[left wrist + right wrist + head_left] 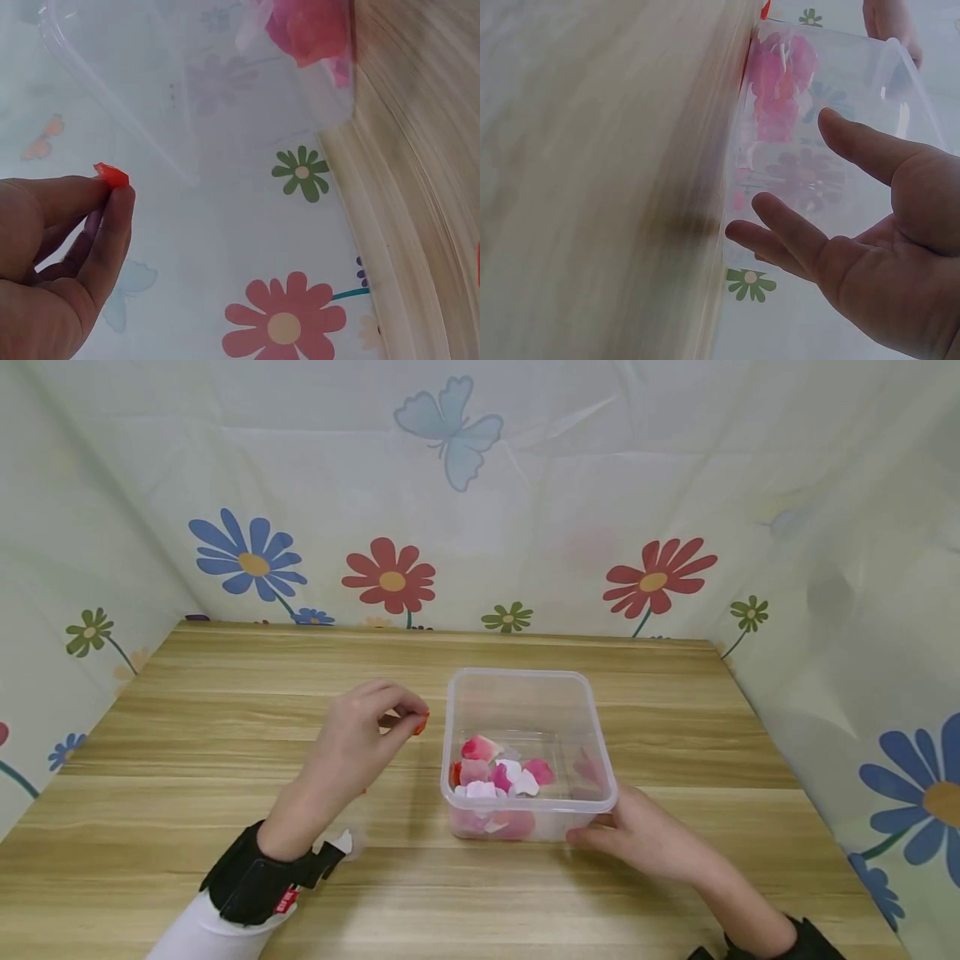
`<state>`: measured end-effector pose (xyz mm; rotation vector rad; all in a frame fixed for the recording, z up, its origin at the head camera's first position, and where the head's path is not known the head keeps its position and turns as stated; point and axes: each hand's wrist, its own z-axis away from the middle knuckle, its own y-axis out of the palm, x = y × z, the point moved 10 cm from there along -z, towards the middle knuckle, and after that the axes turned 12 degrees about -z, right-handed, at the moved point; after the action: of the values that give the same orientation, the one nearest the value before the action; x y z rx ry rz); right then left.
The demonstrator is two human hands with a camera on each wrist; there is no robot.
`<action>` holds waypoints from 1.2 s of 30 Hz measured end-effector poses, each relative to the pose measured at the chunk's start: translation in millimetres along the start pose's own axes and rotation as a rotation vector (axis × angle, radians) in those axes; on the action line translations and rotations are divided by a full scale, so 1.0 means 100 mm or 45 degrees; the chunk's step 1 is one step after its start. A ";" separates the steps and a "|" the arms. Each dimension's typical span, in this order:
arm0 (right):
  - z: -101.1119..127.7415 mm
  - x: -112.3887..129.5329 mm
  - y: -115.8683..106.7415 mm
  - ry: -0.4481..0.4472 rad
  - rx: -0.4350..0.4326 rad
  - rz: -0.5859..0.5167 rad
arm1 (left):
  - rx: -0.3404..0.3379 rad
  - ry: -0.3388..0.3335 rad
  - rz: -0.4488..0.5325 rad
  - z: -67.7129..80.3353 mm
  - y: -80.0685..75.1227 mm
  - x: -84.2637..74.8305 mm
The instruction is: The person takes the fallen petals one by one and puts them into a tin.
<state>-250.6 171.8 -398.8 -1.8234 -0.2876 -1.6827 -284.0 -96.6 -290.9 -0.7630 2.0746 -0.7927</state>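
A small orange-red petal (422, 724) is pinched between the thumb and forefinger of my left hand (348, 743), just left of the clear plastic box (522, 806). In the left wrist view the same petal (112, 175) shows at the fingertips, with the box wall beyond it. Pink, white and red petals (480, 770) lie in a loose heap in the left part of the box. My right hand (645, 835) is at the box's front right corner. The right wrist view shows its thumb and fingers (791, 229) spread along the box's side.
A whitish petal (343, 842) lies on the wooden table (225, 735) beside my left wrist strap, and an orange-red bit peeks out by the left forearm. Behind the table hangs a flower-printed sheet (555, 518), which also lines both sides.
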 end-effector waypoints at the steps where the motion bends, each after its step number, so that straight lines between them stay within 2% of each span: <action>1: 0.00 0.00 0.00 0.002 0.000 -0.006 | -0.009 0.008 0.010 -0.01 -0.01 -0.03; 7: 0.00 -0.01 0.00 0.010 0.004 -0.022 | -0.027 0.050 0.059 -0.03 0.00 -0.19; 13: -0.01 -0.01 0.00 0.004 0.006 -0.019 | -0.037 0.168 0.144 -0.05 0.05 -0.38; 18: -0.01 -0.01 0.00 0.002 0.011 -0.026 | 0.004 0.250 0.176 -0.06 0.14 -0.49; 25: -0.01 -0.01 0.01 0.008 0.015 -0.029 | 0.085 0.315 0.193 -0.04 0.26 -0.56; 36: -0.01 -0.03 0.01 0.015 0.016 -0.053 | 0.150 0.371 0.168 -0.04 0.35 -0.64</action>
<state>-251.5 171.0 -401.8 -1.8095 -0.3324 -1.7150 -262.3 -27.6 -286.4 -0.4622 2.2840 -0.9891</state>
